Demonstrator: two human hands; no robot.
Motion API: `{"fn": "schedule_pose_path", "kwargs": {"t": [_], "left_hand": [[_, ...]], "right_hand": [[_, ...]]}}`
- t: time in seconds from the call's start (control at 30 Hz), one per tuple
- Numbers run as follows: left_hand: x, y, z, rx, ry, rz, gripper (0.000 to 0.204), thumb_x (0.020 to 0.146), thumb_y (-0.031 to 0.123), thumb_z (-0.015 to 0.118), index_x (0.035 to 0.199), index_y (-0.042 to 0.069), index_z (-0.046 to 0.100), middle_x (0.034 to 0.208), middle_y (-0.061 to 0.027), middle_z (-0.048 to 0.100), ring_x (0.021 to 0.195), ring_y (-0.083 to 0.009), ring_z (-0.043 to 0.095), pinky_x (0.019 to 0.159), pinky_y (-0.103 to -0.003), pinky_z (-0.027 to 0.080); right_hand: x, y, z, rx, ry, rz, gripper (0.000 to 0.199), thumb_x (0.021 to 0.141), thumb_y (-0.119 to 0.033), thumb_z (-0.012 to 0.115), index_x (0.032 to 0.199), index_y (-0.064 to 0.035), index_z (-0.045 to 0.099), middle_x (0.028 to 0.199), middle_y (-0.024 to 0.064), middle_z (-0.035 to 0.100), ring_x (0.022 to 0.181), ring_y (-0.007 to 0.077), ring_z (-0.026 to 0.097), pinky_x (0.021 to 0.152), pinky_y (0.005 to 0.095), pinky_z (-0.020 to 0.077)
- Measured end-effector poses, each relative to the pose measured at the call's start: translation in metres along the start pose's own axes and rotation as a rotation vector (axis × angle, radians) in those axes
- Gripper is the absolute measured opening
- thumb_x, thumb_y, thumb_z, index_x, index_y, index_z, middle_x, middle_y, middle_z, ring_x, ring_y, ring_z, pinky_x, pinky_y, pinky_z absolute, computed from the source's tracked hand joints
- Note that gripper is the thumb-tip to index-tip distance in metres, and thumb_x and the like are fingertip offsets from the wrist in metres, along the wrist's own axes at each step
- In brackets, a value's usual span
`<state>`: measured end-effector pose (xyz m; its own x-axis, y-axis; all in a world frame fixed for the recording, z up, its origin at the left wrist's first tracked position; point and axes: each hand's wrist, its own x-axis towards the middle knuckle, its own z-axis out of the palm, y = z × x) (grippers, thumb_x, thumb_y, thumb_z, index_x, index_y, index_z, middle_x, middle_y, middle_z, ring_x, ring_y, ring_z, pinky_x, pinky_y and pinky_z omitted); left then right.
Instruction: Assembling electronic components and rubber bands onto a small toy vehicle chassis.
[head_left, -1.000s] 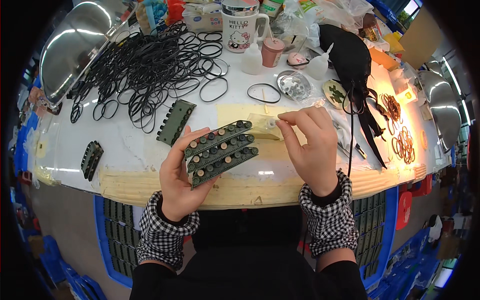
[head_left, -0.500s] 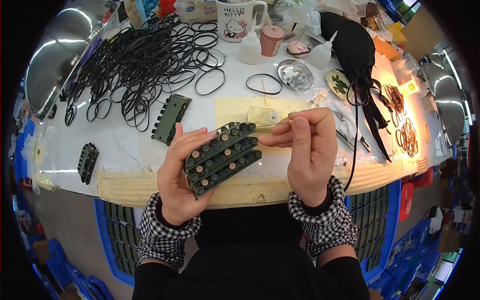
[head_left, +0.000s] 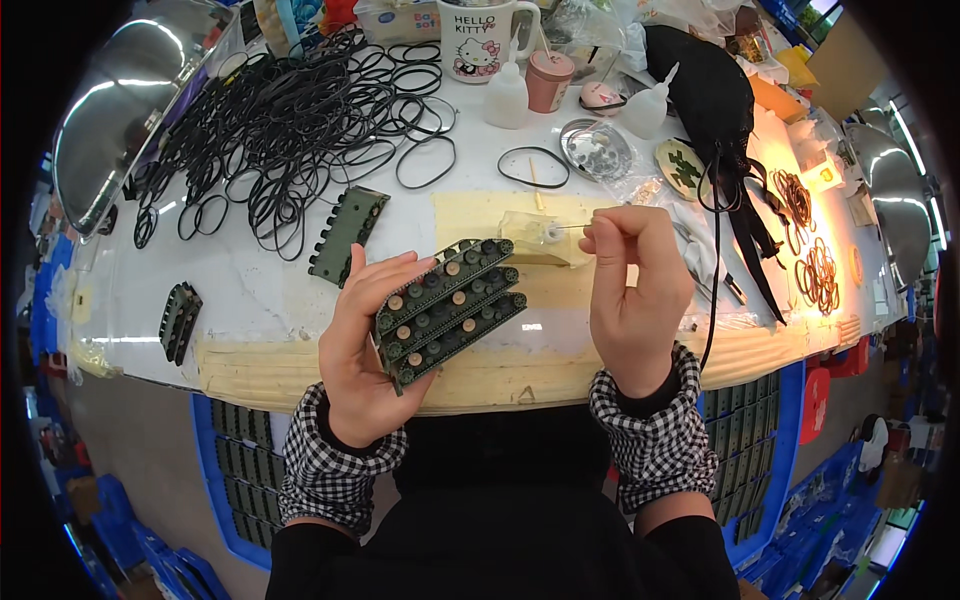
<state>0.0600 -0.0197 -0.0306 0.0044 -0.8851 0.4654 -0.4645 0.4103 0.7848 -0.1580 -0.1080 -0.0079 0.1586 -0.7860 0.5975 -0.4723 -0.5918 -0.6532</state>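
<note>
Above the near edge of the table (head_left: 265,365), left of its middle, the left hand (head_left: 352,385) holds three dark green track units (head_left: 450,310), stacked and tilted, their right ends raised; each has a toothed edge and a row of round wheels, mostly dark, a few pale tan. Its fingers lie along the back of the stack with the thumb mostly hidden. The right hand (head_left: 640,310) has thumb and forefinger pinched together on a thin rod (head_left: 572,227), which points left at a small clear pot (head_left: 548,233) set in yellowish tape; what the pot holds is too small to tell. Below the near edge, a left blue tray (head_left: 207,470) and a right blue tray (head_left: 790,440) carry rows of similar green pieces. Toward the far edge stand a white mug (head_left: 480,45), a pink cup (head_left: 549,82) and two white squeeze bottles (head_left: 506,97), with a pale round dish (head_left: 663,160) of green bits nearer the right. Black bands (head_left: 300,130) crowd the far left, a green plate (head_left: 347,235) lying just in front. Right of the right hand, a black cord (head_left: 712,300) crosses the near edge.
</note>
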Motion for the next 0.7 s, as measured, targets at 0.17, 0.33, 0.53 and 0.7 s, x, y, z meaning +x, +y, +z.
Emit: {"fn": "schedule_pose_path", "kwargs": {"t": [0.17,0.33,0.53,0.7], "left_hand": [[0.0,0.002,0.001,-0.012,0.018,-0.017,0.054,0.074,0.004,0.076,0.123,0.0,0.055,0.12,-0.013,0.064,0.126,-0.0308,0.053,0.118,-0.059,0.014],[0.0,0.001,0.001,-0.005,0.019,-0.017,0.055,0.073,0.003,0.075,0.124,0.0,0.054,0.12,-0.0129,0.064,0.127,-0.0308,0.053,0.118,-0.059,0.013],[-0.001,0.0,0.001,-0.009,0.015,-0.021,0.055,0.073,0.003,0.075,0.124,0.001,0.054,0.12,-0.013,0.064,0.127,-0.031,0.052,0.118,-0.059,0.013],[-0.001,0.001,0.001,-0.006,0.015,-0.021,0.055,0.074,0.003,0.075,0.124,0.0,0.054,0.12,-0.0131,0.064,0.127,-0.0307,0.052,0.119,-0.058,0.013]], "right_hand": [[0.004,-0.002,-0.006,-0.243,0.018,-0.174,0.006,0.089,0.002,0.063,0.087,-0.0001,0.058,0.078,0.0099,0.061,0.066,0.0225,0.063,0.057,0.0301,0.0493],[-0.01,-0.015,-0.002,0.364,-0.03,0.148,0.009,0.1,-0.006,0.052,0.096,0.0018,0.052,0.082,0.0088,0.062,0.071,0.0164,0.068,0.064,0.0255,0.0549],[-0.011,-0.018,0.0,0.514,-0.147,0.283,0.015,0.105,-0.013,0.042,0.102,0.0013,0.046,0.087,0.0105,0.06,0.074,0.0183,0.069,0.068,0.0252,0.0574],[-0.01,-0.018,0.0,0.517,-0.177,0.292,0.014,0.105,-0.012,0.042,0.102,0.0012,0.046,0.087,0.0104,0.06,0.074,0.0179,0.069,0.069,0.0253,0.0575]]}}
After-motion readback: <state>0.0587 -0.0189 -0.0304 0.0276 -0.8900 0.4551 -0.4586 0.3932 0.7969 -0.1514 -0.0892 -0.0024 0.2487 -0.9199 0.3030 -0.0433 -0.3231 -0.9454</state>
